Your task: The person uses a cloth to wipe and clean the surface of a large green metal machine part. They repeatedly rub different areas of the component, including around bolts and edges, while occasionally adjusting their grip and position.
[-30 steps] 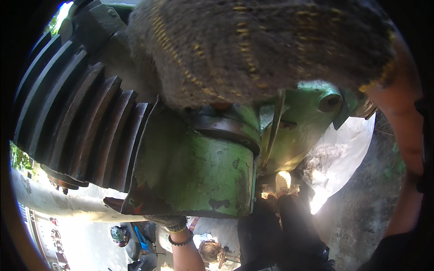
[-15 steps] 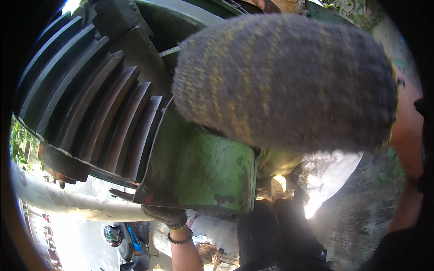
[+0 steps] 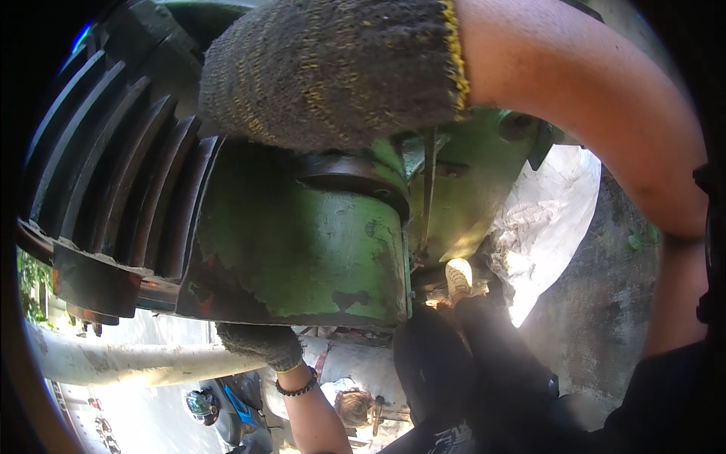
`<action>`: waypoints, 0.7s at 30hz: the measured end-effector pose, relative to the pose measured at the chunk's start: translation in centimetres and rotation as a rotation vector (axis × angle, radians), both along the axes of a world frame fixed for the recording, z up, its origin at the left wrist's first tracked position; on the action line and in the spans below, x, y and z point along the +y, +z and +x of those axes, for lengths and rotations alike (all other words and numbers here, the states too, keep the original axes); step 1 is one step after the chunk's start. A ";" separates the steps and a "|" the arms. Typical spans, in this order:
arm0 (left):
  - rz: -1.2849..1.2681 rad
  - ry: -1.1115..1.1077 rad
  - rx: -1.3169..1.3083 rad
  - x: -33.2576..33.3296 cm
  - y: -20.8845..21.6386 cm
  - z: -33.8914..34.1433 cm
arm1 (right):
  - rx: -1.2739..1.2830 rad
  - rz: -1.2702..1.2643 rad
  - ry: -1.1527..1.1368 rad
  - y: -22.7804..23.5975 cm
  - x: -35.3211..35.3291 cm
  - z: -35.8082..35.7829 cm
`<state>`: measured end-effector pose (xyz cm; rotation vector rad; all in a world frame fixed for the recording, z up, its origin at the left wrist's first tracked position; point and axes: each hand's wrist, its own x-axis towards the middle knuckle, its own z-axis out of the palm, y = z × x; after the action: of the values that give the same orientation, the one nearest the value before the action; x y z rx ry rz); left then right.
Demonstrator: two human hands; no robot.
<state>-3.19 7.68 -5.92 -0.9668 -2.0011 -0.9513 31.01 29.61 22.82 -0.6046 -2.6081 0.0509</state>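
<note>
A dark grey glove with yellow flecks covers my right hand [image 3: 325, 76], which reaches across the top of a green metal machine housing [image 3: 302, 257]. Its fingers are hidden from view, so whether it holds anything does not show. Low on the left, my left hand [image 3: 265, 344], in a similar glove and with a beaded bracelet at the wrist, is at the housing's lower edge. The housing hides its fingers. Beside the housing curves a large dark part with several thick ridges [image 3: 125, 170], rusty in places. A round dark collar [image 3: 352, 174] shows just below my right hand.
A pale pole [image 3: 144, 365] runs beneath the ridged part. A crumpled white sack [image 3: 544, 219] lies right of the machine, by the grey ground [image 3: 590, 303]. My legs and one light shoe [image 3: 458, 276] are below. A helmet [image 3: 201, 406] sits near a motorbike [image 3: 242, 412].
My right hand has moved left and up across the view, uncovering the collar and more of the green machine. The fingers of my left hand have gone out of sight beneath the housing.
</note>
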 end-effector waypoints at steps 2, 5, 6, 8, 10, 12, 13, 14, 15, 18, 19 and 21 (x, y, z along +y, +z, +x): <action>0.037 0.010 0.162 0.0 -0.8 -0.5 | -0.015 -0.015 0.005 0.1 0.3 -0.1; -0.020 0.043 0.207 0.1 -0.9 -0.6 | -0.030 -0.048 0.014 0.6 0.7 -0.6; -0.001 0.016 0.250 0.1 -0.7 -0.4 | -0.032 -0.063 0.022 0.6 0.9 -1.0; 0.029 0.034 0.354 0.2 0.1 0.3 | -0.044 -0.093 0.038 0.6 1.3 -1.9; 0.019 -0.021 0.269 0.6 1.0 1.2 | -0.054 -0.126 0.054 0.6 1.7 -2.8; 0.003 -0.001 0.221 0.9 2.1 1.9 | -0.059 -0.155 0.071 0.6 1.9 -3.5; -0.004 0.011 0.194 1.0 2.6 2.2 | -0.067 -0.166 0.077 0.7 1.9 -3.7; 0.005 0.053 0.218 1.2 2.9 2.3 | -0.072 -0.177 0.083 0.8 2.0 -3.9; 0.009 0.020 0.168 1.3 3.2 2.4 | -0.076 -0.196 0.089 1.0 2.1 -3.9; 0.035 -0.002 0.143 1.5 3.3 2.5 | -0.093 -0.252 0.112 1.3 2.5 -4.0; 0.035 -0.025 0.119 1.4 3.3 2.4 | -0.089 -0.274 0.123 1.5 2.6 -3.7; 0.039 -0.053 0.075 1.3 3.0 2.3 | -0.090 -0.340 0.145 1.8 3.0 -3.6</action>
<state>-0.89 8.93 -2.91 -1.0238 -1.8960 -0.9650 27.40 32.65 24.65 -0.5392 -2.7484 0.5337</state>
